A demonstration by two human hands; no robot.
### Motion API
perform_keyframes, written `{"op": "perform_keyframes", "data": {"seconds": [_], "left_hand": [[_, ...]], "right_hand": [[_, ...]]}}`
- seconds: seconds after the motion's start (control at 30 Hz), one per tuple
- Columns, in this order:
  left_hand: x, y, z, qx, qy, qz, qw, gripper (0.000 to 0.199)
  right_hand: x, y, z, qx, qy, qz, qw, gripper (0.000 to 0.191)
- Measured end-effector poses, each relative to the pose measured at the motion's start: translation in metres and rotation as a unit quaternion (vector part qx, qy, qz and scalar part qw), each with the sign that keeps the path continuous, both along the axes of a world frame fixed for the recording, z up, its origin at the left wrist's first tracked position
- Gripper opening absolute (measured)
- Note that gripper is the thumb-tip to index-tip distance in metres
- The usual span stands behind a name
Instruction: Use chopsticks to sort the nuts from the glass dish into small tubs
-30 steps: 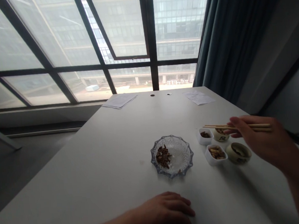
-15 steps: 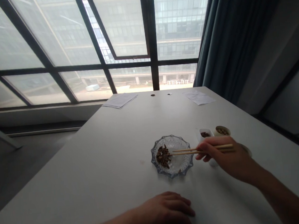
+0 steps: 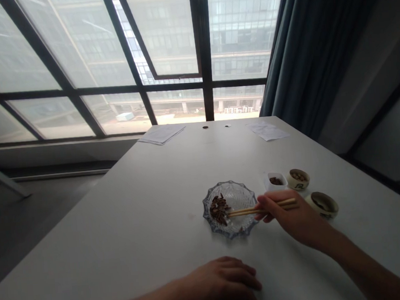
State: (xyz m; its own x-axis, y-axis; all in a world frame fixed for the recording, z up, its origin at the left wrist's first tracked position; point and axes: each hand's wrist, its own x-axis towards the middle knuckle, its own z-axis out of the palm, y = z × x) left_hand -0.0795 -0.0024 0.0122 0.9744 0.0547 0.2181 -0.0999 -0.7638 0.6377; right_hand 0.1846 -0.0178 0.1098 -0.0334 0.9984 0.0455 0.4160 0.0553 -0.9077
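A clear glass dish [image 3: 205, 210] with a scalloped rim stands on the white table [image 3: 130, 231]. Dark brown, elongated pieces [image 3: 219, 209] lie heaped in its left half; their exact kind is unclear. My right hand [image 3: 286, 212] is closed around a pair of wooden chopsticks [image 3: 243, 211], whose tips reach into the dish and touch the right side of the heap. Whether a piece is pinched between the tips is too small to see. Below the dish, my left hand [image 3: 228, 278] rests on the table, empty, fingers spread.
Right of the dish are a white square cup [image 3: 282, 178] holding dark bits, a round cream bowl [image 3: 303, 184] with small round pieces, and another cream bowl [image 3: 332, 203] beside my right wrist. Papers [image 3: 162, 134] and loose sheets [image 3: 268, 130] lie at the far end.
My right hand has shifted left and slightly down, bringing the chopstick tips to the heap and closer together. The cream bowls are now less covered by it. My left hand stays put.
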Motion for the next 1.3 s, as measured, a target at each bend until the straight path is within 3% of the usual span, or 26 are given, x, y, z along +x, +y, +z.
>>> {"op": "perform_keyframes", "data": {"seconds": [0.23, 0.33, 0.47, 0.57, 0.83, 1.03, 1.13, 1.3], "left_hand": [[-0.001, 0.0, 0.004, 0.001, 0.015, -0.004, 1.0, 0.031], [-0.001, 0.0, 0.003, 0.005, 0.007, -0.003, 1.0, 0.03], [-0.002, 0.001, 0.002, 0.013, 0.014, 0.0, 1.0, 0.03], [-0.001, 0.0, 0.005, 0.012, 0.023, 0.001, 1.0, 0.03], [0.0, 0.0, 0.008, 0.0, 0.03, -0.003, 1.0, 0.03], [-0.001, 0.0, 0.007, 0.0, 0.031, 0.0, 1.0, 0.03], [-0.001, 0.0, 0.006, -0.004, 0.026, 0.0, 1.0, 0.03], [-0.001, 0.0, 0.008, -0.004, 0.024, -0.003, 1.0, 0.03]], "right_hand": [[0.013, -0.006, 0.025, 0.028, 0.008, -0.047, 0.998, 0.05], [0.035, -0.009, 0.042, 0.082, -0.003, -0.134, 0.988, 0.049], [0.069, -0.01, 0.053, 0.169, -0.051, -0.277, 0.944, 0.044], [0.085, -0.009, 0.052, 0.179, -0.082, -0.316, 0.928, 0.044], [0.087, -0.005, 0.045, 0.171, -0.133, -0.283, 0.935, 0.045], [0.074, -0.009, 0.051, 0.186, -0.086, -0.273, 0.94, 0.044], [0.06, -0.01, 0.05, 0.164, -0.045, -0.217, 0.961, 0.044], [0.029, -0.008, 0.04, 0.075, -0.015, -0.055, 0.996, 0.044]]}}
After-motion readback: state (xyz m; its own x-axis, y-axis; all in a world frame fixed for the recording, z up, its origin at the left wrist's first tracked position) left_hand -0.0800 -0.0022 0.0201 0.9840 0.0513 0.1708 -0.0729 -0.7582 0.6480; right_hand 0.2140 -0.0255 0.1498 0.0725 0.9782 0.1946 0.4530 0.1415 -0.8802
